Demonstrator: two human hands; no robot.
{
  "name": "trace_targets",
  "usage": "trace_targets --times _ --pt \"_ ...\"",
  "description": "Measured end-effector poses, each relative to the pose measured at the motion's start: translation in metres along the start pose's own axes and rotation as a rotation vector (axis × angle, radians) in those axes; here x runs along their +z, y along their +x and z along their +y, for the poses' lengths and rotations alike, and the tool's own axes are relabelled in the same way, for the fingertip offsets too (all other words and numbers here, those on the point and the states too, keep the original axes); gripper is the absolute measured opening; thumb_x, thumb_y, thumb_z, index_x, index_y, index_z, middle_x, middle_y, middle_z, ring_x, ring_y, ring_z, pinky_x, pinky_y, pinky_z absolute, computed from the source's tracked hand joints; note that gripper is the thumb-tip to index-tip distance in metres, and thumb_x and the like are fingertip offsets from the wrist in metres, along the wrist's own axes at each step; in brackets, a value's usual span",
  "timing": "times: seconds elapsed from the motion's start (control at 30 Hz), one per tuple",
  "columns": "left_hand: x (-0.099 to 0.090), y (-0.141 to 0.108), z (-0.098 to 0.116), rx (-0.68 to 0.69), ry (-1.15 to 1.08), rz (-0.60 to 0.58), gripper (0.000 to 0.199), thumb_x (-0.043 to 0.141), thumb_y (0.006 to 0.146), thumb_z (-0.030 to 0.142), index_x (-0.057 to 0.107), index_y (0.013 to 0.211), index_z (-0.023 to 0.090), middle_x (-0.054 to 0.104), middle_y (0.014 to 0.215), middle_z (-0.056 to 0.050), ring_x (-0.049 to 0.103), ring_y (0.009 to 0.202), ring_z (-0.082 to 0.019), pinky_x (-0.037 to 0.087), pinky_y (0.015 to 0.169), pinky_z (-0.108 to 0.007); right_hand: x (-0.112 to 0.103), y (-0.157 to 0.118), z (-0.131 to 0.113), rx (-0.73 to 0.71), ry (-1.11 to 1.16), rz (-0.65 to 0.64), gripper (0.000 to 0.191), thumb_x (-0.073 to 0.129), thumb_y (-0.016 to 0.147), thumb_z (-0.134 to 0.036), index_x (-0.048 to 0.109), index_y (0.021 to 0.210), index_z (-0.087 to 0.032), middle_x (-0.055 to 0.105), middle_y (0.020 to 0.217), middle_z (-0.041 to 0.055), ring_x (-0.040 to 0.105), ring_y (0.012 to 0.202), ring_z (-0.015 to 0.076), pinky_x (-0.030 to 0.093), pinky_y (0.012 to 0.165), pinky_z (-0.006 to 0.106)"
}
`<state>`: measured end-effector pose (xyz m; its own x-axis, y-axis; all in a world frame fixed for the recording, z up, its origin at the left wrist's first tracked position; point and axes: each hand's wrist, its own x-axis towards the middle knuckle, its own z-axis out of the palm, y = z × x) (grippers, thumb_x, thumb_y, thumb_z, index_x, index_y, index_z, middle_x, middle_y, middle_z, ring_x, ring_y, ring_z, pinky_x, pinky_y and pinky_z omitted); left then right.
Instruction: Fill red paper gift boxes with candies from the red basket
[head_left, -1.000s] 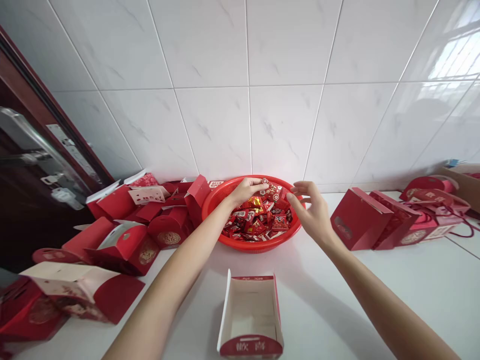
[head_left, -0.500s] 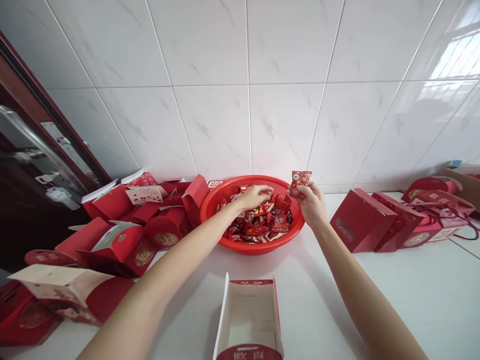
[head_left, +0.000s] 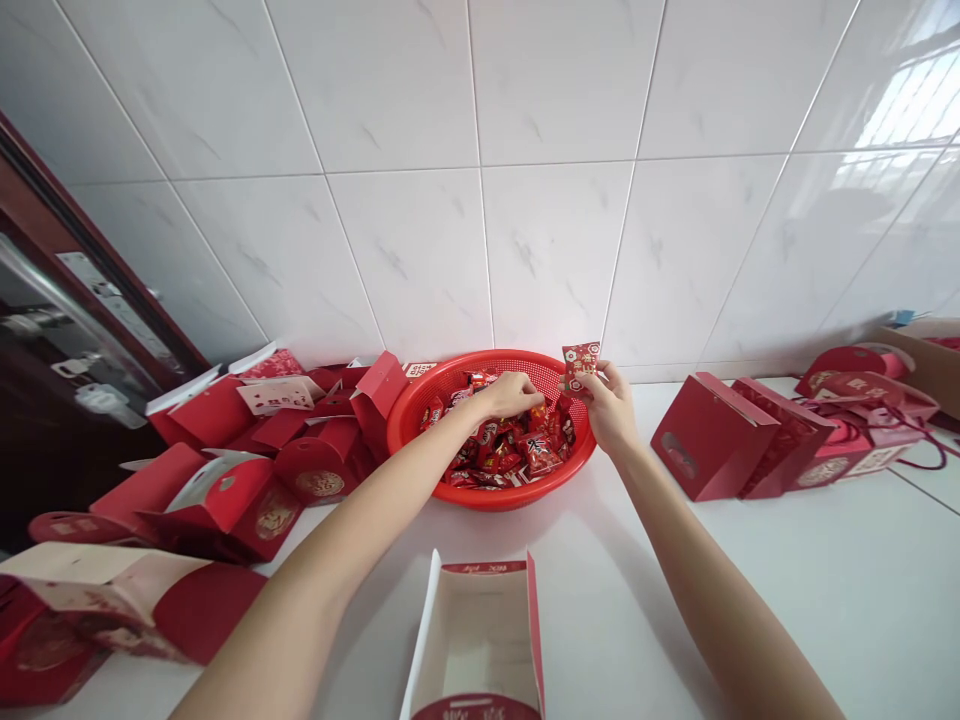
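A red plastic basket [head_left: 491, 502] full of small red-wrapped candies [head_left: 495, 460] stands against the wall. My left hand [head_left: 514, 396] reaches over it, fingers curled down and closed at a small red and orange wrapped candy [head_left: 538, 414] among the others. Beside the basket's right rim, my right hand [head_left: 609, 400] pinches a flat red candy packet [head_left: 581, 366] with a white flower pattern, held upright. Nearer to me, between my forearms, sits an open-topped red and white carton [head_left: 484, 625] with a bare white inside.
Several red gift boxes [head_left: 255, 500] crowd the left side by a dark door [head_left: 45, 400]. At the right stand red boxes [head_left: 716, 435] and corded ones [head_left: 862, 425], with a brown cardboard box [head_left: 919, 360] behind. A white tiled wall [head_left: 555, 250] rises behind the white tabletop [head_left: 622, 580].
My left hand has dipped lower into the candies, and its fingers have closed at one. My right hand keeps its packet by the rim. The whole view has shifted slightly.
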<state>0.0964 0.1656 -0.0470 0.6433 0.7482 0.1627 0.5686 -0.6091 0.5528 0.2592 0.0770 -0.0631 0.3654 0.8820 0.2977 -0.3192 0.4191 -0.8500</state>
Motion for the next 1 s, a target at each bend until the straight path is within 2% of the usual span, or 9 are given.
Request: trace_targets --times 0.1,0.17,0.23,0.33,0.47,0.67,0.83,0.9,1.0 --pt "-0.009 -0.004 -0.007 -0.004 -0.085 0.029 0.017 0.075 0.072 0.032 0.073 0.065 0.017 0.074 0.080 -0.004 0.069 0.078 -0.022 0.052 0.069 -0.029 0.001 -0.001 -0.002 -0.009 -0.012 -0.008 0.028 0.076 0.067 -0.036 0.057 0.083 -0.024 0.071 0.072 -0.0019 0.071 0.073 0.0194 0.058 0.076 0.036" --pt "-0.012 -0.005 -0.012 0.002 -0.140 0.051 0.013 0.079 0.066 0.026 0.074 0.074 0.016 0.076 0.092 -0.006 0.070 0.084 -0.022 0.054 0.076 -0.030 0.001 -0.002 -0.003 -0.012 -0.021 -0.021 0.027 0.075 0.068 -0.037 0.056 0.084 -0.024 0.070 0.072 -0.0020 0.071 0.073 0.0197 0.059 0.078 0.037" --pt "-0.014 -0.005 -0.015 0.012 -0.188 0.077 0.022 0.079 0.065 0.022 0.075 0.085 0.017 0.076 0.104 -0.007 0.070 0.090 -0.022 0.056 0.082 -0.032 0.002 -0.003 -0.004 -0.011 -0.027 -0.035 0.027 0.075 0.069 -0.037 0.056 0.084 -0.024 0.069 0.071 -0.0027 0.071 0.071 0.0194 0.059 0.078 0.038" --pt "-0.015 -0.005 -0.018 0.031 -0.233 0.101 0.028 0.078 0.068 0.023 0.073 0.095 0.017 0.075 0.110 -0.008 0.070 0.100 -0.023 0.056 0.090 -0.036 0.002 -0.004 -0.004 0.003 -0.039 -0.046 0.028 0.074 0.069 -0.038 0.057 0.085 -0.025 0.069 0.072 -0.0030 0.070 0.069 0.0195 0.059 0.074 0.037" --pt "-0.018 -0.003 -0.015 0.045 -0.223 0.115 0.022 0.074 0.074 0.021 0.073 0.096 0.017 0.076 0.107 -0.008 0.069 0.108 -0.025 0.054 0.096 -0.039 0.002 -0.004 -0.004 0.032 -0.050 -0.051 0.029 0.074 0.068 -0.037 0.058 0.088 -0.024 0.071 0.075 -0.0013 0.071 0.069 0.0204 0.058 0.069 0.036" --pt "-0.018 -0.005 -0.013 0.023 -0.080 0.155 0.032 0.056 0.078 0.005 0.073 0.103 0.017 0.076 0.112 -0.006 0.069 0.108 -0.021 0.054 0.098 -0.034 0.001 -0.004 -0.003 0.040 -0.053 -0.060 0.028 0.074 0.069 -0.037 0.058 0.088 -0.024 0.069 0.072 -0.0022 0.071 0.070 0.0213 0.058 0.066 0.035" --pt "-0.014 -0.008 -0.010 0.017 0.160 0.192 0.028 0.055 0.084 0.009 0.075 0.102 0.017 0.069 0.127 -0.011 0.059 0.126 -0.030 0.043 0.113 -0.047 0.001 -0.005 -0.004 0.018 -0.065 -0.062 0.026 0.074 0.070 -0.037 0.059 0.087 -0.025 0.069 0.072 -0.0032 0.071 0.070 0.0195 0.058 0.068 0.034" --pt "-0.010 -0.009 -0.004 0.066 0.243 0.153 0.028 0.053 0.085 0.009 0.075 0.101 0.017 0.067 0.130 -0.011 0.056 0.129 -0.030 0.039 0.116 -0.046 0.001 -0.005 -0.004 0.009 -0.069 -0.059 0.026 0.074 0.070 -0.037 0.059 0.087 -0.024 0.070 0.074 -0.0030 0.070 0.068 0.0184 0.057 0.067 0.032" --pt "0.001 -0.008 0.008 0.176 0.331 0.000 0.028 0.052 0.087 0.009 0.075 0.100 0.018 0.071 0.121 -0.009 0.062 0.119 -0.024 0.044 0.110 -0.036 0.000 -0.004 -0.003 -0.003 -0.077 -0.056 0.025 0.075 0.070 -0.036 0.058 0.085 -0.024 0.070 0.074 -0.0035 0.069 0.067 0.0171 0.055 0.066 0.031"
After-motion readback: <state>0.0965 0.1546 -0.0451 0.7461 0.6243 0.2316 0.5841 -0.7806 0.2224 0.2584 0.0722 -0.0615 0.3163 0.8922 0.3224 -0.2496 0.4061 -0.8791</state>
